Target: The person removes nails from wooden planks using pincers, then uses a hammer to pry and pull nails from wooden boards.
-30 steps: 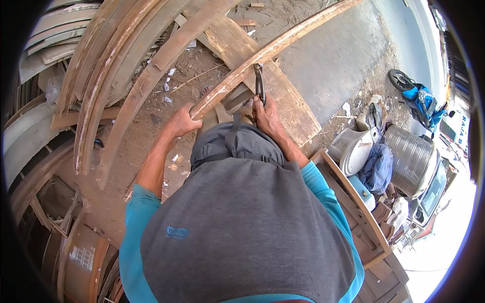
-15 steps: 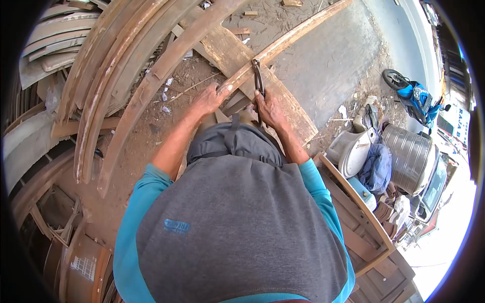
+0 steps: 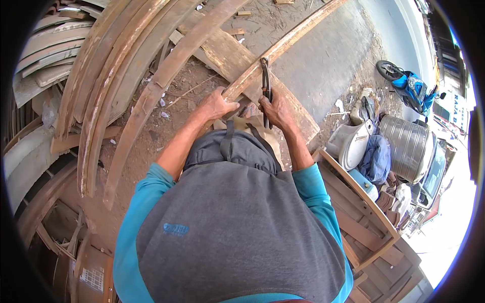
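A long, narrow wooden strip (image 3: 290, 44) slants across a wide, worn plank (image 3: 299, 107) in front of my body. My left hand (image 3: 216, 107) is closed around the strip's near end. In my right hand (image 3: 277, 110) are dark metal pincers (image 3: 265, 81), gripped by the handles. The jaws of the pincers touch the strip, roughly where it crosses the plank. Whether they hold a nail is too small to make out.
Curved wooden beams (image 3: 146, 108) lean close by on the left, with stacked boards (image 3: 53, 50) behind them. To the right are a wooden frame (image 3: 371, 257), a white toilet bowl (image 3: 351, 149), a metal drum (image 3: 406, 149) and a blue motorbike (image 3: 411, 91).
The pincers' jaws have shifted slightly right along the strip, and their handles stand more upright. My left hand has turned, its thumb now pointing right beneath the strip's end.
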Demonstrator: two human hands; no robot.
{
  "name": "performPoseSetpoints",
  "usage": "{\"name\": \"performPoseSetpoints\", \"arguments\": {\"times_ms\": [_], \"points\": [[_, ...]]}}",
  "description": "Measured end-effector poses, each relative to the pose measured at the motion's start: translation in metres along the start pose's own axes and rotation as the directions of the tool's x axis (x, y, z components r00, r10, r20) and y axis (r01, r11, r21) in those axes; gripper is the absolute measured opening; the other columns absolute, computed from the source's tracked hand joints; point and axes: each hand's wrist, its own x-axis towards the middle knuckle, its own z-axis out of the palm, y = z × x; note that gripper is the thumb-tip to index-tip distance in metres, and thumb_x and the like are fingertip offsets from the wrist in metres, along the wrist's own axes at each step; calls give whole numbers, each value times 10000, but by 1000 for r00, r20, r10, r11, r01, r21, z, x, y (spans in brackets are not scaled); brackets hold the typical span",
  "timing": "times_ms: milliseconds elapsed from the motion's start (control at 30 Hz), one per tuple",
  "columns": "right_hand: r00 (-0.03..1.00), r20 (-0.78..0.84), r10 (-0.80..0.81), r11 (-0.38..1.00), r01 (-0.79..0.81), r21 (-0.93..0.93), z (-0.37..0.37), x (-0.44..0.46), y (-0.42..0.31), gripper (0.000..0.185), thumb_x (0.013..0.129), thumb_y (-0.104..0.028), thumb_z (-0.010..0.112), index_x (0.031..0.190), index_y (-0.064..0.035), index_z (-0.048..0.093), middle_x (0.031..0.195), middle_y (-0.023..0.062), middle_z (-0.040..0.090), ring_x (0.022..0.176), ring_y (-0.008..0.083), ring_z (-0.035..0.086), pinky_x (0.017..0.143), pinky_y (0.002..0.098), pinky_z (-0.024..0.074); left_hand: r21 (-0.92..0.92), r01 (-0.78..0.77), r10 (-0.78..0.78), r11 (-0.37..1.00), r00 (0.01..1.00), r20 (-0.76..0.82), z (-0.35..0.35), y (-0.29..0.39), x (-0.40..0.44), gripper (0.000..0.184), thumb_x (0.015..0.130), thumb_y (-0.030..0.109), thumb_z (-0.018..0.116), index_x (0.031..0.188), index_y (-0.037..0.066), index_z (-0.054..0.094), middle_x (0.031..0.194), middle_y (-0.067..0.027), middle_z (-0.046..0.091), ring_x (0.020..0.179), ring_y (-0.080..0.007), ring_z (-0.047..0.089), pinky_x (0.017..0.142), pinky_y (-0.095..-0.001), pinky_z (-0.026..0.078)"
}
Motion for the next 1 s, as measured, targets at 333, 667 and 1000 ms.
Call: {"name": "performPoseSetpoints", "arguments": {"times_ms": [333, 667, 1000], "points": [[984, 176, 28, 849, -116, 515, -47, -8, 12, 486, 1022, -153, 484, 1468, 37, 443, 1055, 155, 706, 857, 229, 730, 787, 347, 608, -7, 33, -33, 999, 990, -137, 1, -26, -56, 637, 788, 274, 721, 1318, -29, 538, 1212, -335, 654, 1141, -494, 634, 971, -519, 519], [926, 371, 75, 882, -235, 409, -99, -5, 15, 563, 984, -132, 444, 1522, 32, 408, 1209, 188, 668, 1048, 286, 715, 957, 418, 582, 220, 113, -27, 969, 932, -361, 30, -43, -82, 693, 724, 234, 861, 1286, 30, 510, 1161, -256, 624, 1087, -469, 615, 905, -542, 509], [827, 548, 127, 909, -318, 269, -138, 36, 14, 559, 983, -151, 494, 1499, 54, 429, 1249, 212, 654, 1071, 337, 720, 954, 419, 598, 321, 170, -10, 932, 895, -446, 41, -24, -90, 751, 702, 209, 906, 1303, 45, 487, 1147, -210, 609, 1089, -416, 602, 927, -500, 490]]}}
